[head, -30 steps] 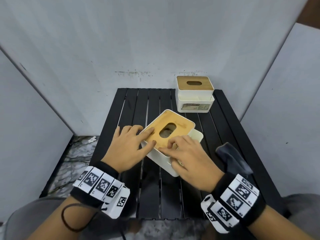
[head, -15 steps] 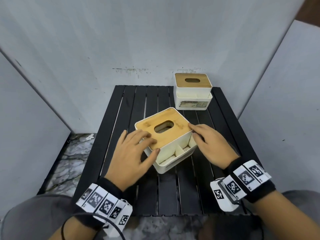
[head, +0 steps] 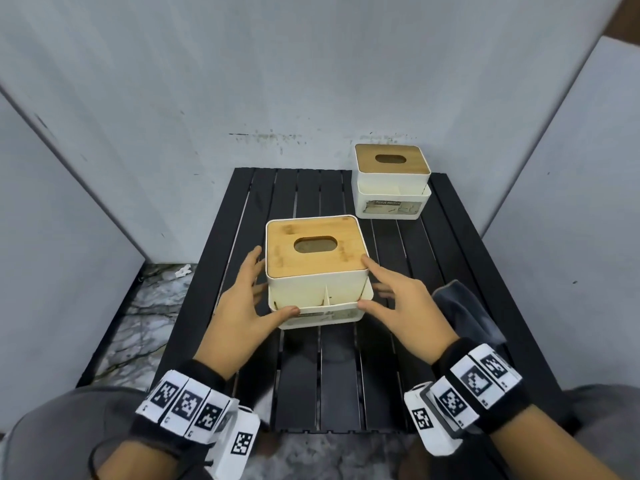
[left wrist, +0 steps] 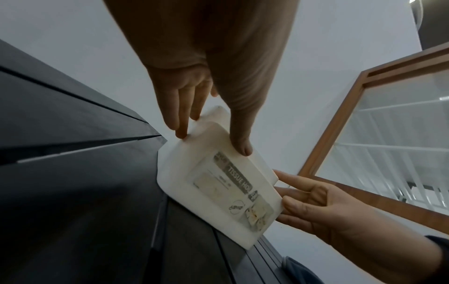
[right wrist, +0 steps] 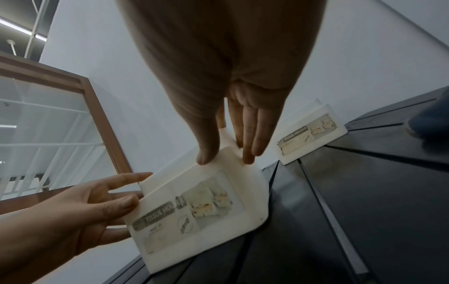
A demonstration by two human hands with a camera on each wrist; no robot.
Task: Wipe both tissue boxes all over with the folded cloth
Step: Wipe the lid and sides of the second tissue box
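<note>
Tissue boxes first: the near tissue box stands upright around the middle of the black slatted table, and the far tissue box sits at the back right corner. I see my left hand with straight fingers laid against the near box's left side and the thumb on its front rim; my right hand mirrors it on the right side. Neither hand curls round anything. The dark folded cloth lies by the right edge, partly hidden behind my right wrist. From the wrist views I read "TISSUE HO…" on the near box's front label, the rest cut off by my fingers, and "TISSUE HOLDER" on the far one; the smaller print is too blurred to read.
</note>
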